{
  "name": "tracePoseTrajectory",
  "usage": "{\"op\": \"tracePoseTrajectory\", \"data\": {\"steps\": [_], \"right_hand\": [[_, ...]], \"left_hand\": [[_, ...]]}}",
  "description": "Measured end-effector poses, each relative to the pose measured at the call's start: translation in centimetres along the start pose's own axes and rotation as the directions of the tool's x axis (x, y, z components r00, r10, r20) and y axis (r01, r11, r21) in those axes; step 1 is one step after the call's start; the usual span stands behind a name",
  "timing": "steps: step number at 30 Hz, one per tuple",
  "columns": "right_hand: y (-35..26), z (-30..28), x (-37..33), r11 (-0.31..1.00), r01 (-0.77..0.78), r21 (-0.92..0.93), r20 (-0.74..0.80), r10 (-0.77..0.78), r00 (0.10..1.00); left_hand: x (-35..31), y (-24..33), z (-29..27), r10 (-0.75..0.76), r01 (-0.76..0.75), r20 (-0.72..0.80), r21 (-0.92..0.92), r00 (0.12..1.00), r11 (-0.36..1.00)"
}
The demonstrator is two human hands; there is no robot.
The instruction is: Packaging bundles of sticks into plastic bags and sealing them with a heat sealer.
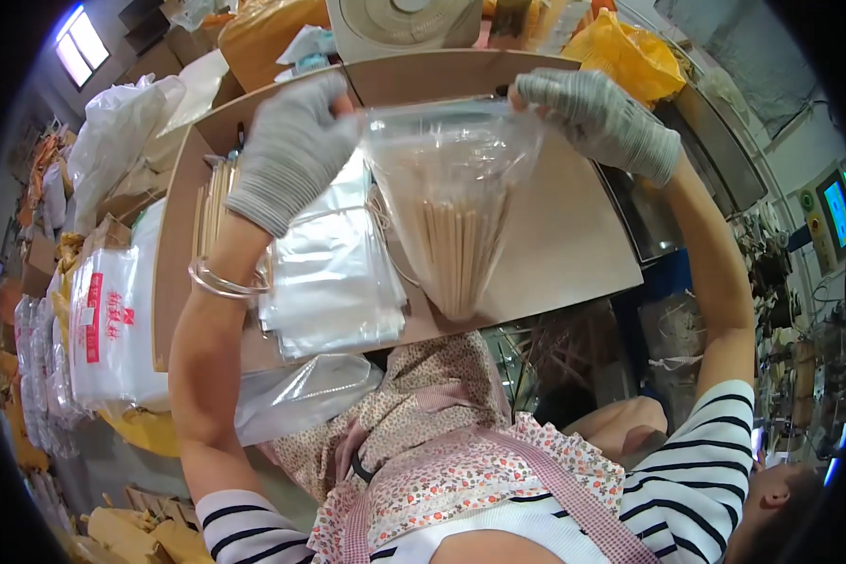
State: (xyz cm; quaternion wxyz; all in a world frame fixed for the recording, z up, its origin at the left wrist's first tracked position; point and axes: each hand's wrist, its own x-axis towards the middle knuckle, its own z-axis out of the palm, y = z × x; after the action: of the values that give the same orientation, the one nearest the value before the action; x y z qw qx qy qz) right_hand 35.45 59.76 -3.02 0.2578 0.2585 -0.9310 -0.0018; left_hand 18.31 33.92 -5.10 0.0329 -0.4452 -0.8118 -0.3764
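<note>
A clear plastic zip bag [442, 155] hangs upright over the cardboard tray, its top edge stretched between my two hands. Thin wooden sticks [456, 246] stand bunched in its lower part. My left hand [296, 146], in a grey fingerless glove, closes at the bag's upper left corner and is slightly blurred by motion. At the upper right corner, my right hand [600, 122], gloved the same way, pinches the edge. Left of the hanging bag lies a stack of flat clear bags [334, 282] with a string across it. More wooden sticks [214, 211] lean beside my left wrist.
The cardboard tray [564, 273] has raised walls at the back and left. A beige round-faced machine [409, 21] and a yellow plastic bag [625, 56] stand behind it. Packed plastic bundles [117, 320] sit at left, a control panel [827, 221] at right. Another person [782, 503] is at lower right.
</note>
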Motion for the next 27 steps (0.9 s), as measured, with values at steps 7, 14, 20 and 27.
{"op": "tracePoseTrajectory", "data": {"steps": [7, 14, 20, 27], "right_hand": [[-0.9, -1.6, -1.1, 0.901, -0.406, 0.157, 0.086, 0.397, 0.914], [-3.9, 0.4, -0.5, 0.926, -0.242, 0.289, -0.151, 0.294, 0.944], [-1.0, 0.7, -4.3, 0.326, -0.421, 0.846, -0.07, 0.852, 0.519], [-5.8, 6.2, -3.5, 0.489, -0.294, 0.821, -0.108, 0.64, 0.761]], "left_hand": [[-1.2, 2.1, 0.6, -0.105, 0.075, -0.063, -0.365, 0.993, 0.928], [-2.1, 2.2, 2.0, -0.074, -0.008, -0.161, -0.458, 0.984, 0.889], [-3.7, 0.7, 4.2, -0.204, -0.048, -0.402, -0.535, 0.893, 0.844], [-3.8, 1.8, 5.6, -0.263, -0.162, -0.482, -0.674, 0.836, 0.72]]}}
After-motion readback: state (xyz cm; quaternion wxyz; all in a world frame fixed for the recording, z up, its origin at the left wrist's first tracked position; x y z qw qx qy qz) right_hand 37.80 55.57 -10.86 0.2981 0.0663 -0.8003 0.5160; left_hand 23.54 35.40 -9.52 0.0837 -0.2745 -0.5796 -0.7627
